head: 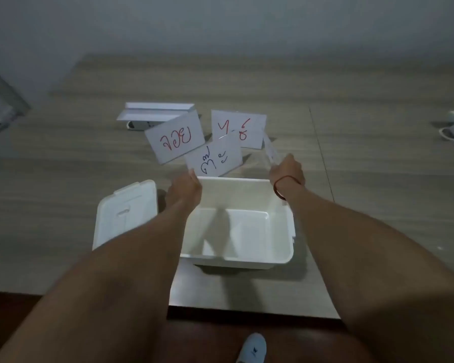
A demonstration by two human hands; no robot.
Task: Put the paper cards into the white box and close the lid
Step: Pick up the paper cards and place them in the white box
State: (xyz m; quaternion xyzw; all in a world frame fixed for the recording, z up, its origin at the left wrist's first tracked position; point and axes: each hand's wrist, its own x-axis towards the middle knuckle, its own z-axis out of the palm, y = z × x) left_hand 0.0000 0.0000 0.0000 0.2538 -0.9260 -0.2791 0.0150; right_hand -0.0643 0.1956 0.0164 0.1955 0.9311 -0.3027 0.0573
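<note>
Our left hand (185, 189) has its fingers closed on the lower edge of the green-lettered card (213, 159), which stands up just beyond the far rim of the white box (278, 260). Our right hand (286, 171) is closed on a thin card seen edge-on (269, 149); it is blurred, so we cannot tell whether it is one sheet or more.

The red-lettered card (175, 138) and the card with two marks (238, 128) sit behind, near the hands; who holds them we cannot tell. The box is open and looks empty, and the lid (121, 210) lies flat on the counter (378, 179) just to its left.

To do this step well, we should square the cards into one stack, tip them flat and lower them inside the walls before letting go. A loose release may leave a corner over the rim, which would stop the lid seating.
</note>
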